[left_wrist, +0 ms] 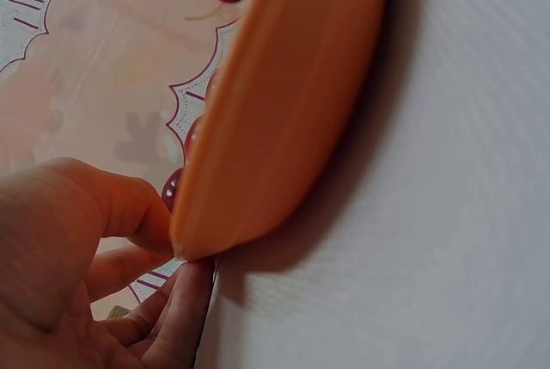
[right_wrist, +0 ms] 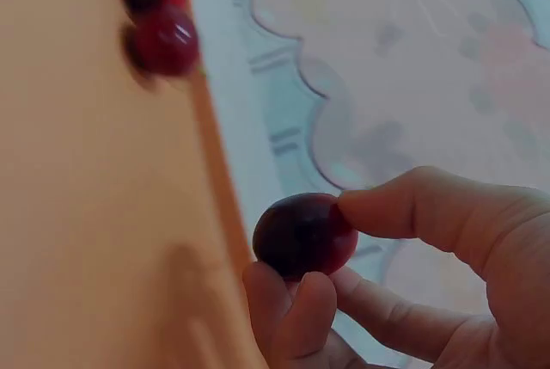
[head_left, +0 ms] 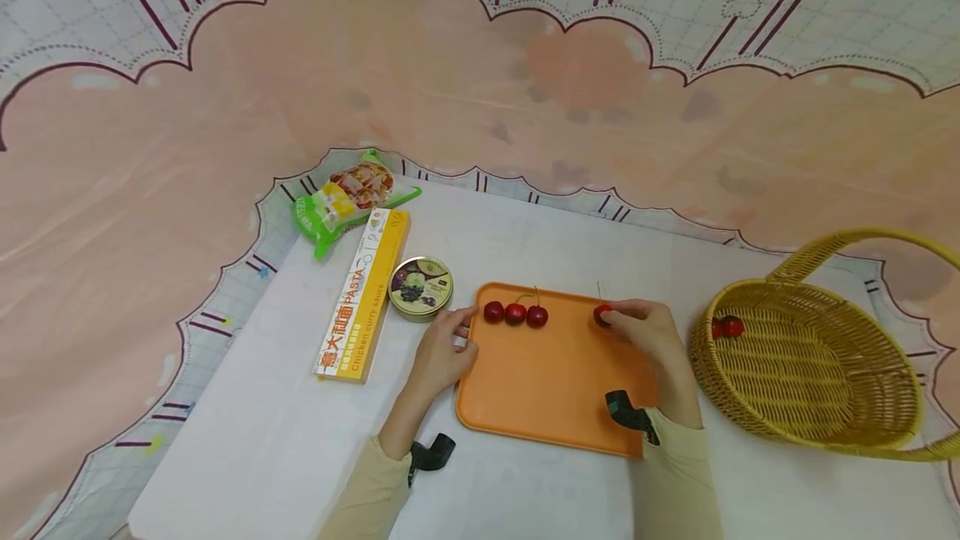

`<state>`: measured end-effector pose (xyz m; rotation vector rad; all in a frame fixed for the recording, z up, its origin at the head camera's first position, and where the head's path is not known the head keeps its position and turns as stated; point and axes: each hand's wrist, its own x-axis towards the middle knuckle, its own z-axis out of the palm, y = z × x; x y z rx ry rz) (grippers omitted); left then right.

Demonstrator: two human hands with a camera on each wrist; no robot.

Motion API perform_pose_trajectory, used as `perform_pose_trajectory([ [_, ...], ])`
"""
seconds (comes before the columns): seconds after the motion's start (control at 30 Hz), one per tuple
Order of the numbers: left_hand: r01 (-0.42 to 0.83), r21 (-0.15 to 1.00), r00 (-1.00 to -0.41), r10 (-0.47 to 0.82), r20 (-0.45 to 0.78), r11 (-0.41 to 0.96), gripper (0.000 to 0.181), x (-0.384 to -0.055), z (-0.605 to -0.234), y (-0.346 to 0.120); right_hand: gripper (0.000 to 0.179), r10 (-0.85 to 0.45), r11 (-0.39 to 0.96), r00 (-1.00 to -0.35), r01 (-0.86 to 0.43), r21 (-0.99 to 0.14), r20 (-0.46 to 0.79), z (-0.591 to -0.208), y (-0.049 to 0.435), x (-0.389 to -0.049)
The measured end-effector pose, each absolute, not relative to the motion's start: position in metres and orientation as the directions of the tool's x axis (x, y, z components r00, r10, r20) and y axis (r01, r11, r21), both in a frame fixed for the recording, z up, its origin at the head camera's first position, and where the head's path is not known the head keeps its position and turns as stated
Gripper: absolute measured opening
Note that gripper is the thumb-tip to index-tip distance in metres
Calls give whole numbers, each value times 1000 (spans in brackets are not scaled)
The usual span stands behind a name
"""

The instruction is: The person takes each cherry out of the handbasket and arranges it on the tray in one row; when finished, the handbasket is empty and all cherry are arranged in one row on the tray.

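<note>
An orange tray (head_left: 540, 373) lies on the white table, with three dark red cherries (head_left: 514, 314) in a row near its far left corner. My right hand (head_left: 656, 336) pinches another cherry (right_wrist: 302, 233) between thumb and fingertips, above the far right part of the tray. At the tray's left edge, my left hand (head_left: 442, 350) grips the rim; the left wrist view shows the thumb on one side and fingers on the other. To the right, a yellow wicker basket (head_left: 802, 432) with a tall handle holds red cherries (head_left: 727, 327) against its left inner wall.
Left of the tray stands a round tin (head_left: 422, 287) with a fruit picture on its lid. Beside it lies a long yellow and white pasta box (head_left: 363, 298). Behind that is a green snack bag (head_left: 352, 198). A patterned peach cloth (head_left: 450, 90) hangs behind the table.
</note>
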<state>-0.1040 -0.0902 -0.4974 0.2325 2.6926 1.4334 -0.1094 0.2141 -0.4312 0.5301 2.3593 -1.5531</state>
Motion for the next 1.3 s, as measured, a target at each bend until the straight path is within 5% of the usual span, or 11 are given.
perform_pose_trajectory([
  [0.3, 89, 831, -985, 170, -6, 549, 52, -103, -497, -92, 30, 129, 312, -897, 441, -842, -422, -457, 167, -118],
  [0.77, 136, 830, -984, 174, 47, 542, 52, -104, -497, -91, 30, 100, 240, -908, 420, -875, -408, -461, 165, -119],
  [1.3, 138, 824, -983, 175, 47, 550, 52, -103, -497, -91, 31, 168, 358, -901, 433, -827, -399, -461, 166, -121],
])
